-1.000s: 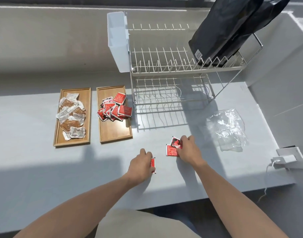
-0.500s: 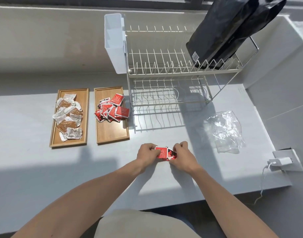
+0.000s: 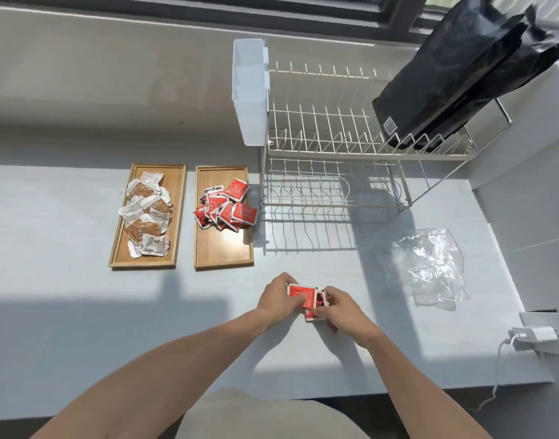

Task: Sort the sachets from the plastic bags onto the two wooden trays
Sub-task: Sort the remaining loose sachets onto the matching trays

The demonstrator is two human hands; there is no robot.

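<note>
My left hand [image 3: 279,299] and my right hand [image 3: 343,307] meet over the counter's front middle, both pinching a small stack of red sachets [image 3: 306,296]. How many sachets are in the stack is hidden by my fingers. The left wooden tray [image 3: 119,248] holds several clear sachets with brown contents [image 3: 146,213]. The right wooden tray [image 3: 222,253] holds a pile of red sachets [image 3: 227,209] at its far end. An empty clear plastic bag [image 3: 431,267] lies crumpled to the right.
A white wire dish rack [image 3: 332,147] stands at the back with a white caddy [image 3: 249,90] and a black bag [image 3: 455,77] on its top tier. A white socket with a plugged charger [image 3: 537,335] sits at the right edge.
My hands came together from apart: the left brought its red sachet to the ones under the right, and both now hold them as one stack.
</note>
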